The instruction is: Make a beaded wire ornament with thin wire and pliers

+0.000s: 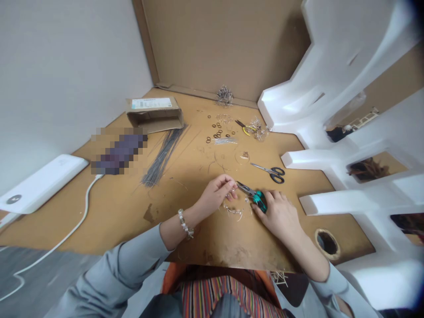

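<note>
My left hand (222, 191), with a beaded bracelet on its wrist, is closed in a pinch on a thin beaded wire piece (233, 210) whose clear beads and loose ends hang down by the tabletop. Pliers with green-and-black handles (260, 200) are gripped in my right hand (280, 212), fingers wrapped over the handles. The pliers' jaws point left and reach my left fingertips; whether they clasp the wire is too small to tell. Black-handled scissors (276, 173) lie just beyond my right hand.
A bundle of grey wires (164, 157) lies left of centre before an open cardboard box (155, 115). Dark rings (217, 134), yellow-handled pliers (245, 128) and a wire tangle (225, 96) are farther back. White foam (318, 204) edges the right side; a power bank (43, 183) sits left.
</note>
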`<control>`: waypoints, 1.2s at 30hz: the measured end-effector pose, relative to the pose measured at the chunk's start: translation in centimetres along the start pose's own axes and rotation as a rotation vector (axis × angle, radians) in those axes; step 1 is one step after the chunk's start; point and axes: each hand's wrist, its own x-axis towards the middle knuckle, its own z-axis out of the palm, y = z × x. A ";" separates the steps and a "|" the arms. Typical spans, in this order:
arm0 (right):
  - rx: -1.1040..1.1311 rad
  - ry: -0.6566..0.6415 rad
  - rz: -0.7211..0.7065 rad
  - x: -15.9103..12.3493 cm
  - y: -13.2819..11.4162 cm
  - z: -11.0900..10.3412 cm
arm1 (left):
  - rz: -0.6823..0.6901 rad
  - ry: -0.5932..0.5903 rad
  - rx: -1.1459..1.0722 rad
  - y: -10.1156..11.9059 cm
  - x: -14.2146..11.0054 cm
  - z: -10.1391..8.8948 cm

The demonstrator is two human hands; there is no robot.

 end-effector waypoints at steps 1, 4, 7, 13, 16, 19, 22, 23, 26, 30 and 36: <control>-0.004 0.015 -0.006 0.1 0.0 0.4 | -0.016 -0.003 0.010 -0.1 0.1 0.0; 0.005 0.042 -0.043 0.3 0.2 1.0 | -0.053 -0.008 0.002 -0.3 0.3 0.0; 0.053 0.046 -0.092 0.5 0.6 1.4 | -0.073 -0.018 -0.038 -0.3 0.4 -0.1; 0.361 0.084 -0.157 0.6 1.5 0.7 | -0.144 -0.051 -0.133 -0.4 0.5 -0.2; 0.666 0.137 -0.118 1.2 1.0 -0.6 | -0.152 -0.061 -0.134 -0.5 0.5 -0.1; 0.845 0.018 -0.049 2.6 -0.5 -1.4 | -0.145 -0.070 -0.125 -0.6 0.4 0.1; 0.890 -0.085 -0.071 4.1 -2.0 -1.2 | -0.104 -0.083 -0.061 -0.5 0.3 0.0; 0.886 -0.086 -0.083 4.5 -2.3 -1.1 | -0.080 -0.086 -0.017 -0.5 0.3 -0.1; 0.825 -0.042 -0.132 5.0 -2.5 -0.5 | 0.025 -0.075 0.215 -0.3 0.2 -0.6; 0.699 0.015 -0.207 4.8 -2.0 0.0 | 0.178 -0.072 0.569 0.2 0.0 -1.0; 1.028 -0.089 -0.101 4.9 -1.7 0.5 | 0.189 -0.004 0.598 0.3 -0.1 -1.1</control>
